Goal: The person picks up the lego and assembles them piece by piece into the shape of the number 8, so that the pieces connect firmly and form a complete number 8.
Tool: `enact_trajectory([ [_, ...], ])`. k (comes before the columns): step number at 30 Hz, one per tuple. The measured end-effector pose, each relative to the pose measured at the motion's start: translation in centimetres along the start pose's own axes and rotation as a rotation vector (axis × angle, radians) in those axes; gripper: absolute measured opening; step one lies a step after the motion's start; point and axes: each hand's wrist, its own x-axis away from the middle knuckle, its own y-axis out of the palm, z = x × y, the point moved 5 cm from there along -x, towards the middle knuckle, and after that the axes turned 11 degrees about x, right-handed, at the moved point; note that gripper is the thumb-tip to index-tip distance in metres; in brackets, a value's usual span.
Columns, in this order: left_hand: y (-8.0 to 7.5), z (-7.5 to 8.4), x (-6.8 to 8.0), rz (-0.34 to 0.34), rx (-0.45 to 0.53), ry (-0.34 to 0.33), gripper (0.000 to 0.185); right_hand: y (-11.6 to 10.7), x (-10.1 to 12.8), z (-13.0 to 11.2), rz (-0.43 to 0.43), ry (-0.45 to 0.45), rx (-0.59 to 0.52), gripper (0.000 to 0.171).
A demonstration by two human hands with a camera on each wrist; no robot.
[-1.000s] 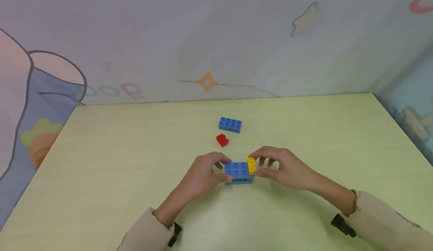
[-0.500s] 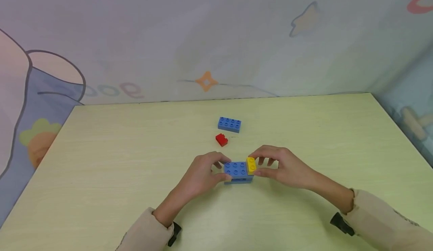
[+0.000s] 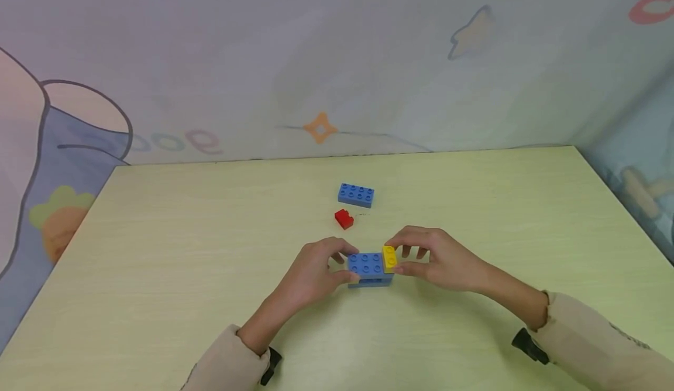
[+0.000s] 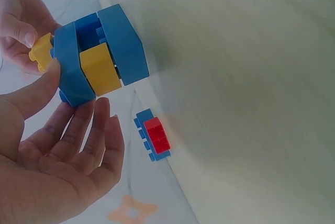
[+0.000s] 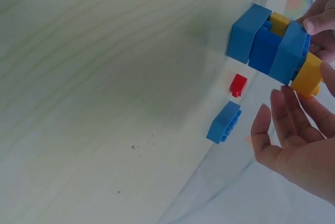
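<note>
A stack of blue bricks (image 3: 366, 264) stands on the table in front of me. My left hand (image 3: 318, 269) grips the left end of its top blue brick between thumb and fingers. At the right end of the top sits a small yellow brick (image 3: 389, 259), which my right hand (image 3: 444, 259) pinches front and back. Between the top and bottom blue bricks, the left wrist view reveals another yellow brick (image 4: 100, 69) at one end. A darker blue brick (image 5: 266, 50) fills part of that middle layer in the right wrist view.
Behind the stack lies a small red brick (image 3: 344, 219) with a notched outline. Farther back is a loose blue brick (image 3: 356, 195), studs up. The pale table (image 3: 210, 233) ends at a printed cloth backdrop (image 3: 237, 75).
</note>
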Motion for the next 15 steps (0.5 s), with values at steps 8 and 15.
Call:
enact_trajectory([
  [8, 0.0, 0.07, -0.03, 0.004, -0.006, 0.002, 0.032, -0.03, -0.04, -0.17, 0.003, -0.01, 0.035, 0.03],
  [15, -0.03, 0.13, -0.01, 0.007, -0.011, 0.013, 0.031, 0.02, 0.02, -0.37, 0.016, -0.036, 0.067, 0.03],
])
